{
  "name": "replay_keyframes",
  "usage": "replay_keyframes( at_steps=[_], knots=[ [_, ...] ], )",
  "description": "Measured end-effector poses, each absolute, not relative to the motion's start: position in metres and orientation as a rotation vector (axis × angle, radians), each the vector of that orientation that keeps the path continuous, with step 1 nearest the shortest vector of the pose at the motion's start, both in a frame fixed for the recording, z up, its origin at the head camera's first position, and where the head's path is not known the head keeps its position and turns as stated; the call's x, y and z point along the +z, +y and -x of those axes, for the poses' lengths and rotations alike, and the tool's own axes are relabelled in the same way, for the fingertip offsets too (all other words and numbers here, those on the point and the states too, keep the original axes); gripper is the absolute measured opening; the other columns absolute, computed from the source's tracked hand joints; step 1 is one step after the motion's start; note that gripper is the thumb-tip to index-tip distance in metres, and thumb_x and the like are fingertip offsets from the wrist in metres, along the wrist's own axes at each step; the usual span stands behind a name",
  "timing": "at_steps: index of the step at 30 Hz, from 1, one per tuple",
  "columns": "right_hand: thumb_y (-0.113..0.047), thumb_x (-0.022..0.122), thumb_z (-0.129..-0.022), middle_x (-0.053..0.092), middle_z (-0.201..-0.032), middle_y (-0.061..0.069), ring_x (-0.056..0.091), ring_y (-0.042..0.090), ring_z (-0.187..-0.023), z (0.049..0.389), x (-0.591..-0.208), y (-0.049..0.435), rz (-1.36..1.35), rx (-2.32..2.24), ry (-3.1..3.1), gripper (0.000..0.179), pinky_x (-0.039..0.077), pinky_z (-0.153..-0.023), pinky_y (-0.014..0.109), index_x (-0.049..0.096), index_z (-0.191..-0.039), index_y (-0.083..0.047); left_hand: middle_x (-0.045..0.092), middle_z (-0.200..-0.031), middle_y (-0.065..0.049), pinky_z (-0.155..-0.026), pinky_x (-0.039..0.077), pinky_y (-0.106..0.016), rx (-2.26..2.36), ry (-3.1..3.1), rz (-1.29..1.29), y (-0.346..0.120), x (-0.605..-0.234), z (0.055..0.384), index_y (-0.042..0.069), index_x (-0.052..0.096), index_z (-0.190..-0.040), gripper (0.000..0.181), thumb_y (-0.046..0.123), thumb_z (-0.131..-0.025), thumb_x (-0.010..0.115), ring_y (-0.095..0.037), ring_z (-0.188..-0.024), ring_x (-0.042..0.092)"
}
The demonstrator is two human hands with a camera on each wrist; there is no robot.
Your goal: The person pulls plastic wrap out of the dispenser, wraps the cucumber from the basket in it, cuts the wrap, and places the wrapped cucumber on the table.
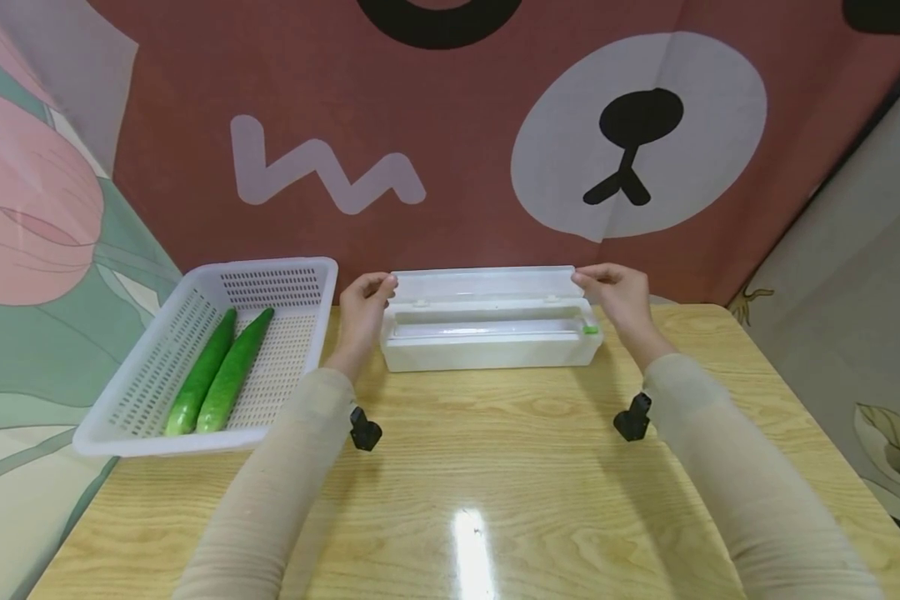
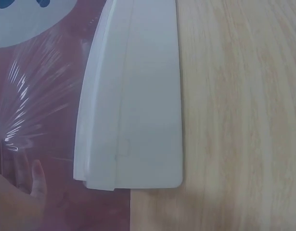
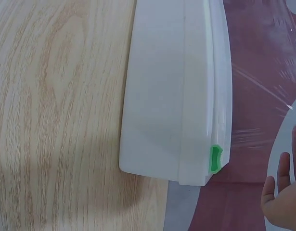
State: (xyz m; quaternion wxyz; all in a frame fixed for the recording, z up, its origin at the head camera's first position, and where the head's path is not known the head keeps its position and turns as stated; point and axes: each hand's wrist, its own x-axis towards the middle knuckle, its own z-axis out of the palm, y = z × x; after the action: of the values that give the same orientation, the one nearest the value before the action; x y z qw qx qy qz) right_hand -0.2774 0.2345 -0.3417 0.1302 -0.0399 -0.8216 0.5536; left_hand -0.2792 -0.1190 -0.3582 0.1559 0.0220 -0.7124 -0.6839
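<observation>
A white cling film dispenser box [image 1: 487,353] stands lengthwise at the back of the table, with a pale roll [image 1: 487,327] visible in its trough. Behind the trough a pale panel [image 1: 487,282] rises; whether it is lid or film I cannot tell in the head view. My left hand [image 1: 363,312] pinches at its left upper corner, my right hand [image 1: 621,304] at its right one. Clear cling film [image 2: 39,96], creased towards the left fingers, shows in both wrist views. A green slider [image 3: 216,159] sits at the box's right end. The right fingertips' hold lies outside the right wrist view.
A white plastic basket [image 1: 317,333] at the left holds two cucumbers [image 1: 236,371]. The light wooden table [image 1: 495,467] runs towards me. A patterned red curtain [image 1: 465,183] hangs close behind the box.
</observation>
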Motion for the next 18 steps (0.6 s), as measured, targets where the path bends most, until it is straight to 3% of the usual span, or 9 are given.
replay_keyframes(
  at_steps=[5, 8, 12, 15, 18],
  knots=[
    [-0.039, 0.075, -0.088, 0.068, -0.101, -0.007, 0.058, 0.012, -0.098, 0.277, -0.338, 0.237, 0.139, 1.693, -2.352, 0.041, 0.045, -0.097, 0.040, 0.073, -0.111, -0.005, 0.065, -0.088, -0.005, -0.084, 0.051, -0.040, -1.959, -2.007, -0.041, -0.118, -0.352, 0.279, -0.004, 0.067, -0.105, 0.021, 0.015, -0.097, 0.066, -0.021, -0.084, 0.060],
    [-0.038, 0.076, -0.088, 0.067, -0.095, -0.010, 0.058, 0.012, -0.097, 0.277, -0.336, 0.237, 0.149, 1.732, -2.336, 0.039, 0.041, -0.103, 0.043, 0.073, -0.111, -0.006, 0.065, -0.087, -0.005, -0.076, 0.052, -0.030, -1.957, -2.014, -0.048, -0.119, -0.348, 0.279, -0.004, 0.067, -0.105, 0.023, 0.017, -0.097, 0.067, -0.020, -0.082, 0.060],
    [-0.038, 0.075, -0.088, 0.067, -0.092, -0.011, 0.058, 0.013, -0.093, 0.277, -0.333, 0.235, 0.140, 1.768, -2.319, 0.037, 0.047, -0.094, 0.036, 0.072, -0.111, -0.008, 0.065, -0.089, -0.006, -0.071, 0.051, -0.021, -2.004, -2.009, -0.083, -0.119, -0.346, 0.278, -0.002, 0.066, -0.106, 0.023, 0.019, -0.097, 0.067, -0.020, -0.083, 0.060],
    [-0.037, 0.075, -0.089, 0.067, -0.088, -0.012, 0.059, 0.016, -0.091, 0.276, -0.331, 0.234, 0.129, 1.787, -2.298, 0.035, 0.050, -0.081, 0.027, 0.073, -0.109, -0.009, 0.064, -0.088, -0.002, -0.072, 0.052, -0.021, -2.039, -1.999, -0.091, -0.119, -0.343, 0.277, -0.001, 0.066, -0.107, 0.024, 0.021, -0.097, 0.066, -0.016, -0.084, 0.060],
    [-0.034, 0.075, -0.089, 0.067, -0.084, -0.013, 0.059, 0.016, -0.089, 0.276, -0.329, 0.233, 0.114, 1.796, -2.273, 0.031, 0.049, -0.076, 0.023, 0.074, -0.108, -0.009, 0.062, -0.085, 0.002, -0.070, 0.051, -0.020, -2.049, -1.989, -0.078, -0.120, -0.340, 0.277, 0.000, 0.066, -0.107, 0.024, 0.021, -0.097, 0.066, -0.012, -0.080, 0.059]
  ],
)
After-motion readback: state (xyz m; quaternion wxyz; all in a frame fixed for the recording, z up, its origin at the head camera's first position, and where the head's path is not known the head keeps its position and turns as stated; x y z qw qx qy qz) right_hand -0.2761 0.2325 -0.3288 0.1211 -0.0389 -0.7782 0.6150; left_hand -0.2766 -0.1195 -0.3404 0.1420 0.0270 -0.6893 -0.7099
